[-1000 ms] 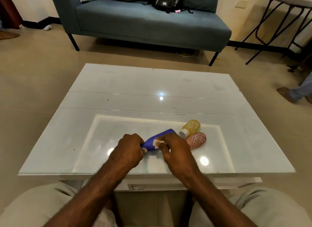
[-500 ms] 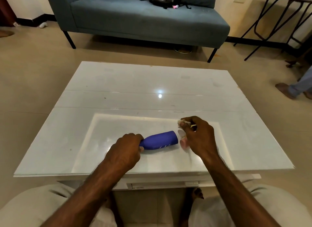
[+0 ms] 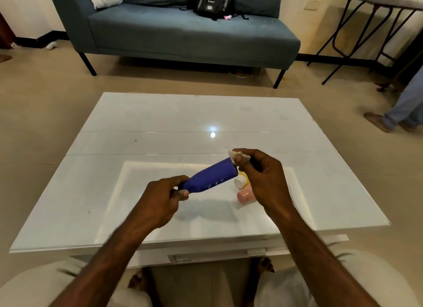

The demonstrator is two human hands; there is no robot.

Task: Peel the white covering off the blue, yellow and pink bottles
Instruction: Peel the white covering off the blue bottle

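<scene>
Gripping the blue bottle (image 3: 211,177) by its lower end at frame centre, left hand (image 3: 161,200) clamped tight, right hand (image 3: 263,181) pinching the white covering (image 3: 235,155) at its upper tip, bottle raised above the tabletop (image 3: 160,123), yellow bottle (image 3: 242,180) and pink bottle (image 3: 245,195) lying just right, partly hidden

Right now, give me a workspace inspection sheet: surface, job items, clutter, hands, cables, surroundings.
Surface: glossy white table, light glare, a few small specks.
Job's things: blue bottle held above the table, tilted; yellow bottle and pink bottle lie side by side on the table, partly hidden by the right hand.
Clutter: nothing seen on the table.
Hands: left hand has a grip on the blue bottle's near end; right hand pinches a crumpled white covering at its far end.
Cables: nothing seen.
Surroundings: blue sofa with black backpack, folding table, another person's legs at right.
</scene>
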